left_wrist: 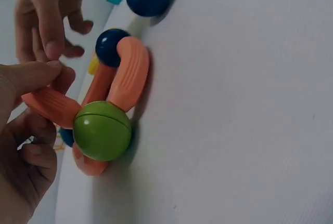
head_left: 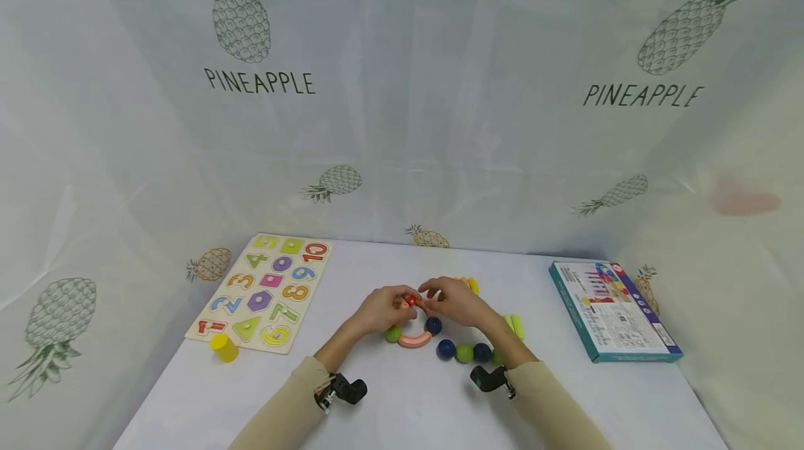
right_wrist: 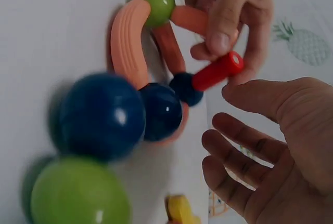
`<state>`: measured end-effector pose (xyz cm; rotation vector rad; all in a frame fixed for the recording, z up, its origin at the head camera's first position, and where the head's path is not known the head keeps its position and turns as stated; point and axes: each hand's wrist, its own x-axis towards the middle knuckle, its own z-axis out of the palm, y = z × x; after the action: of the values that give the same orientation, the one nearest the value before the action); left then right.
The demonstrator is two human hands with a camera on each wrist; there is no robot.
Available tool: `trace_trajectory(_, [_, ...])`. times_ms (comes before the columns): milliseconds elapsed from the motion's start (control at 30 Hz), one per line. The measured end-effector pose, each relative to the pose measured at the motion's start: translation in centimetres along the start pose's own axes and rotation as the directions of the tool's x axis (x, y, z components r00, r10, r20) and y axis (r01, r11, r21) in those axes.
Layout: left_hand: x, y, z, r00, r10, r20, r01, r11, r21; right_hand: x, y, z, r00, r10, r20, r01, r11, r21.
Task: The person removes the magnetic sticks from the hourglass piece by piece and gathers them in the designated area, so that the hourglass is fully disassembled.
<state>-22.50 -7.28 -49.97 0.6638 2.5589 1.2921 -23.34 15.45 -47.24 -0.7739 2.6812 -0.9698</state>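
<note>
A ring-like build of salmon curved rods, blue balls and a green ball (left_wrist: 102, 130) stands on the table. My left hand (head_left: 384, 308) pinches a salmon rod (left_wrist: 54, 109) that joins the green ball. From a blue ball (right_wrist: 186, 89) in the build, a short red rod (right_wrist: 218, 71) sticks out close to the left fingertips. Beside that red rod is my right hand (right_wrist: 281, 135), its fingers relaxed and spread, holding nothing. In the head view, the hands partly hide the far side of the build.
Several loose balls, including a blue ball (head_left: 446, 349), lie in a row under the right forearm. Yellow-green pieces (head_left: 515, 326) and yellow pieces (head_left: 472, 285) sit beyond. A number board (head_left: 241, 281) and yellow cylinder (head_left: 223, 347) lie left, a flat box (head_left: 618, 310) right.
</note>
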Motion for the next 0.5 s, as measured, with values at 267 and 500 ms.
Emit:
trace_trajectory(267, [-0.5,-0.4,-1.2,0.995,0.078,0.066,-0.088,0.983,0.161,2.5,-1.1,1.9,0.996,-0.026,0.08,0.035,0.994,-0.105])
trace_trajectory(500, [-0.7,-1.6,-2.0,0.998,0.066,-0.003,-0.063,0.965,0.255,3.1,-1.1,2.3,1.0,-0.002,0.018,0.004,0.99,-0.142])
